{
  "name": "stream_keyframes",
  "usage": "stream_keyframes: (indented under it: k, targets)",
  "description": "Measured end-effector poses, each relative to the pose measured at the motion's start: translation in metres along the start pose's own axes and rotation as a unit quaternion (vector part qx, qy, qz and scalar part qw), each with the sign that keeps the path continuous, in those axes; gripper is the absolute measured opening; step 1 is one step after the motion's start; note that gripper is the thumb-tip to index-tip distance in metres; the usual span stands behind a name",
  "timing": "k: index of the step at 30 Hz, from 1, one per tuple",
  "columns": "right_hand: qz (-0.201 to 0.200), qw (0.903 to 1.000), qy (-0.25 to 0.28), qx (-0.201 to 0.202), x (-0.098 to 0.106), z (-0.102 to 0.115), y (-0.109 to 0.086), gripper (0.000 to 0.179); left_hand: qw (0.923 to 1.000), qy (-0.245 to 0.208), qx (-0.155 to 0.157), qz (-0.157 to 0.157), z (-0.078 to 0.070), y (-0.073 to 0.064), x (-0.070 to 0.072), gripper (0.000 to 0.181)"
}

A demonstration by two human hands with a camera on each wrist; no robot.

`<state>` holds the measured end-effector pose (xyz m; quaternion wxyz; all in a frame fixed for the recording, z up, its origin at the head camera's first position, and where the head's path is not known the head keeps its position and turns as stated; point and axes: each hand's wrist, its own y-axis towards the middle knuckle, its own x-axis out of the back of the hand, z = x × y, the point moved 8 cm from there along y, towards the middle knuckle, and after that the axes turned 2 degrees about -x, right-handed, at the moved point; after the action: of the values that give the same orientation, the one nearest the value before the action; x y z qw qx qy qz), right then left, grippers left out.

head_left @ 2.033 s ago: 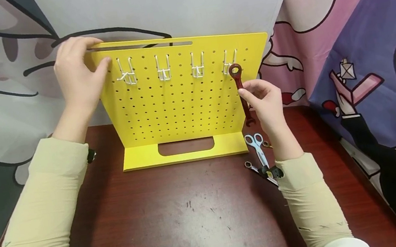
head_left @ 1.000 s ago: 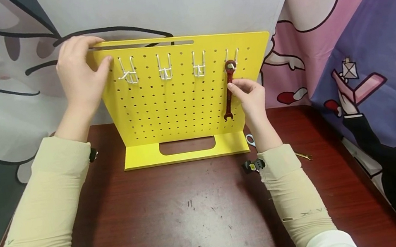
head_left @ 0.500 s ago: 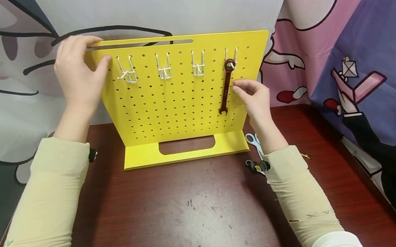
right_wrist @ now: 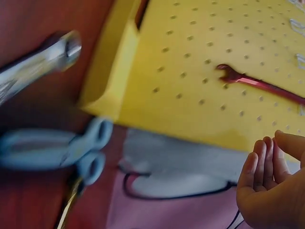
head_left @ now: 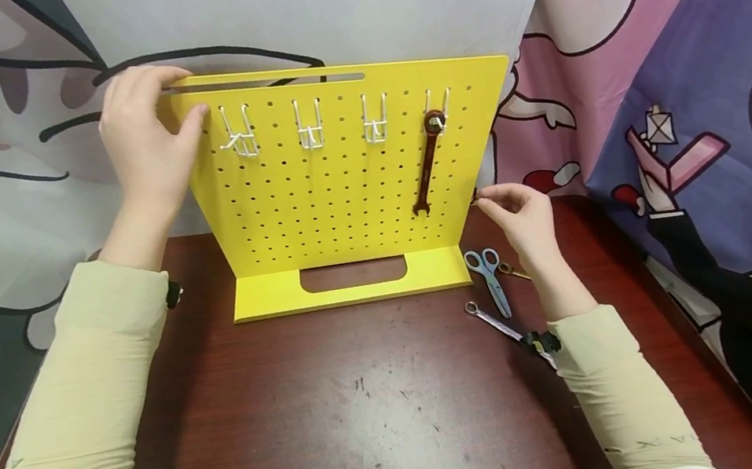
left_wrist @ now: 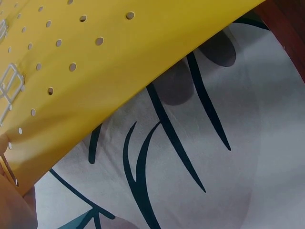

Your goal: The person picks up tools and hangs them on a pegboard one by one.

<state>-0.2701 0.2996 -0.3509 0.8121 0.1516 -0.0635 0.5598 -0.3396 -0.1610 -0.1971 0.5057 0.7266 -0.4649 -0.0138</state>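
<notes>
A yellow pegboard (head_left: 346, 226) stands upright on its base, with white wire hooks (head_left: 311, 136) along its upper part. My left hand (head_left: 145, 134) grips its top left corner, thumb on the front face. From the rightmost hook hangs a dark red combination wrench (head_left: 426, 168), ring end up and slightly tilted. My right hand (head_left: 524, 219), apart from the wrench, is just off the board's right edge. The right wrist view shows that hand (right_wrist: 274, 186) with loosely bent fingers and nothing held, and the red wrench (right_wrist: 262, 85) beyond it.
Light blue scissors (head_left: 499, 297) lie right of the board's base. A small gold wrench (head_left: 515, 272) is beside them, partly behind the right arm. Nearer lies a silver wrench (head_left: 494, 322), its far end partly covered by the wrist camera. Printed cloth (head_left: 713, 142) surrounds the brown table (head_left: 344, 429).
My right hand brought the red wrench left onto the rightmost hook, let go, then drew back right and down. The wrench's lower end swung left. My left hand stayed on the board.
</notes>
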Motion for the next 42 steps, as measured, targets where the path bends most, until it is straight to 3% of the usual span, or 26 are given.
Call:
stream_keyframes:
  k: [5,12,27,37,42]
  targets:
    - [0.010,0.9947,-0.101,0.017,0.020,-0.019,-0.008,0.023,1.0000,0.006,0.001,0.002,0.001,-0.001,0.001,0.031]
    - [0.037,0.9714,-0.228,0.056,0.041,-0.040,-0.022,0.018,1.0000,0.002,-0.003,0.004,-0.002,0.000,0.001,0.031]
    - [0.121,0.9181,-0.370,0.074,0.064,-0.092,-0.026,0.016,1.0000,0.002,-0.003,0.000,-0.004,-0.001,0.003,0.031]
    - [0.167,0.9127,-0.369,0.054,0.073,-0.118,-0.019,0.016,1.0000,0.005,-0.002,0.003,-0.005,-0.002,0.003,0.031]
    - [0.185,0.9186,-0.348,0.034,0.076,-0.129,-0.015,0.018,1.0000,0.006,-0.002,0.004,-0.005,-0.002,0.003,0.032]
